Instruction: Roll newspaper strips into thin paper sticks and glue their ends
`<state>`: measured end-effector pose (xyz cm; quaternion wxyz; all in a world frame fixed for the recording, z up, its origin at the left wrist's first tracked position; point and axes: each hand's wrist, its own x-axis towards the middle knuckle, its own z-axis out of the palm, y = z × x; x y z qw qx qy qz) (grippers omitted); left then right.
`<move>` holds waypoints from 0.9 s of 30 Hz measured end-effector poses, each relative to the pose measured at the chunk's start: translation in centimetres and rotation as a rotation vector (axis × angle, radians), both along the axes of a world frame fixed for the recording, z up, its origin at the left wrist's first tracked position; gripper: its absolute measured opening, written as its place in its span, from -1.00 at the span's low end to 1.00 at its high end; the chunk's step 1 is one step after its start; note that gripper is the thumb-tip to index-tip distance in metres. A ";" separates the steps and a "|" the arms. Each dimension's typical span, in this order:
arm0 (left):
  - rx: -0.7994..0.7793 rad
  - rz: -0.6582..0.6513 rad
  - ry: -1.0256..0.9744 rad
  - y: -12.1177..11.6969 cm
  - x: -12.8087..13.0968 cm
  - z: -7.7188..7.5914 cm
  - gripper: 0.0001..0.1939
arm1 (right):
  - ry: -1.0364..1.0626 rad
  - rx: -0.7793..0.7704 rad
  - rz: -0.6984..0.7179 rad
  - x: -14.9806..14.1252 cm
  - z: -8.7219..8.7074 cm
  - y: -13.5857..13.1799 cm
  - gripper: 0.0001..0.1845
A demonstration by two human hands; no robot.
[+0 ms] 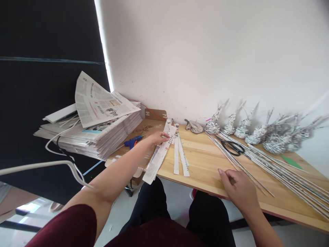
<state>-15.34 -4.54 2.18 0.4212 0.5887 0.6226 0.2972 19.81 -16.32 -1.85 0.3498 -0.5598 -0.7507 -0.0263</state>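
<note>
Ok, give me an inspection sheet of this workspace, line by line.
Surface: pale brown wooden table, grain visible.
Work items: flat white printed newspaper strips, the widest reaching past the front edge; thin white rolled-paper sticks to the right.
Clutter: black-handled scissors among the sticks; blue plastic tool; crumpled grey cloth.
Hands: left hand at the widest strip, grip unclear; right hand loosely curled near the front edge, nothing seen in it.
Cables: white cable overlapping the left forearm in view, contact unclear.
Surroundings: plain white wall; black panel; tall newspaper stack; woven newspaper pieces along the wall.
</note>
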 end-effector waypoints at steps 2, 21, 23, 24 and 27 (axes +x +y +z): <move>0.019 0.030 -0.007 1.8 0.5 -0.4 -0.64 | -0.009 -0.003 -0.006 0.0 0.0 0.0 -0.58; 0.390 0.246 0.021 11.0 -0.5 -2.8 -0.56 | -0.009 -0.053 0.034 0.6 -1.0 0.9 -0.64; 0.390 0.256 0.065 11.8 -0.8 -3.0 -0.59 | -0.002 -0.052 0.041 0.7 -1.1 1.0 -0.64; 0.391 0.262 0.094 12.1 -0.9 -3.1 -0.60 | 0.002 -0.051 0.046 0.7 -1.2 1.0 -0.65; 0.397 0.289 0.179 13.0 -0.7 -3.2 -0.58 | 0.001 -0.047 0.061 0.9 -1.3 1.1 -0.66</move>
